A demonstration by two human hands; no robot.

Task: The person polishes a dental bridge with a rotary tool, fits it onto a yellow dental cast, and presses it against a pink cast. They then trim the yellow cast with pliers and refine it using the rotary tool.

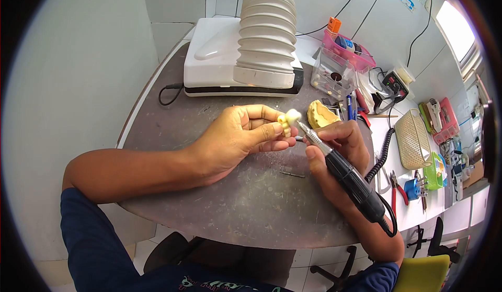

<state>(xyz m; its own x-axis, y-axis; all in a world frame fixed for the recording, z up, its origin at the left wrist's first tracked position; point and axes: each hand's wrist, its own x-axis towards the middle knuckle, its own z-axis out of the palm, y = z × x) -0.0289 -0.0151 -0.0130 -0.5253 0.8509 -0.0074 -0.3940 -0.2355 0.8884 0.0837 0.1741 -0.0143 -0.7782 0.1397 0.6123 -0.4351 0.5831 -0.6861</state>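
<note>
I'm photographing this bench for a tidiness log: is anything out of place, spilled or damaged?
A thin rod lies by itself on the near part of the desk, so it looks stray. Pale specks and scuffs mark the desk around it, possibly dust and wear.

Dental workshop, seemingly: plaster jaw model (321, 115) sitting on worn, dust-flecked bench (172, 119); ribbed hose (266, 36) rising from white unit (214, 56); corded rotary handpiece (350, 179) running at bench; pliers (395, 187), baskets (413, 140) lining side counter (387, 161).
</note>
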